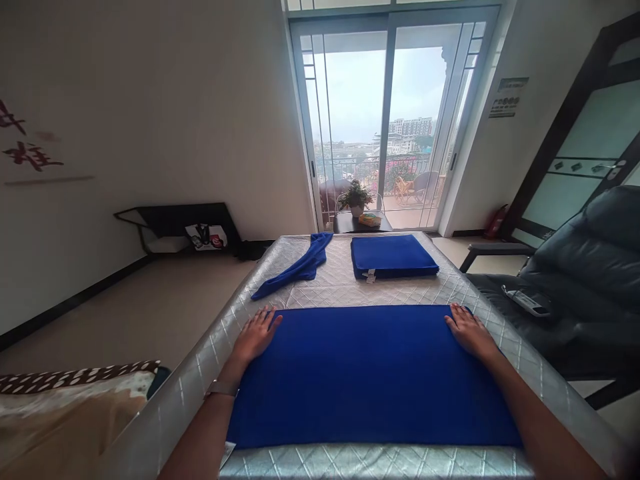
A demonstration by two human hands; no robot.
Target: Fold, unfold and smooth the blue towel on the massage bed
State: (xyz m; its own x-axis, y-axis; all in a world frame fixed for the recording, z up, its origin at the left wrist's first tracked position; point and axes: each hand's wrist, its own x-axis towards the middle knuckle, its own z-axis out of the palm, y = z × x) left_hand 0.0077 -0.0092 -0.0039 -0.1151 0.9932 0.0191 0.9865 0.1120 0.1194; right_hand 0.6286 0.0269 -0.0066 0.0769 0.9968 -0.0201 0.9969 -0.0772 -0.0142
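A blue cloth (373, 377) lies spread flat as a wide rectangle in front of me, with a white tag at its near left corner. On its far left corner rests my left hand (257, 332), palm down and fingers stretched out. My right hand (467, 329) lies flat on the far right corner, its fingers extended too. Beyond the cloth, to the right, sits a neat stack of folded blue cloths (393, 255) with white tags at its front edge. A crumpled blue cloth (300, 267) stretches diagonally at the far left.
Everything blue lies on a silvery quilted mattress (340, 291). A black armchair (585, 280) holding a remote stands close on the right. Past the far end are a small table (345, 224) with a potted plant (357, 197) and a glass sliding door (345, 113).
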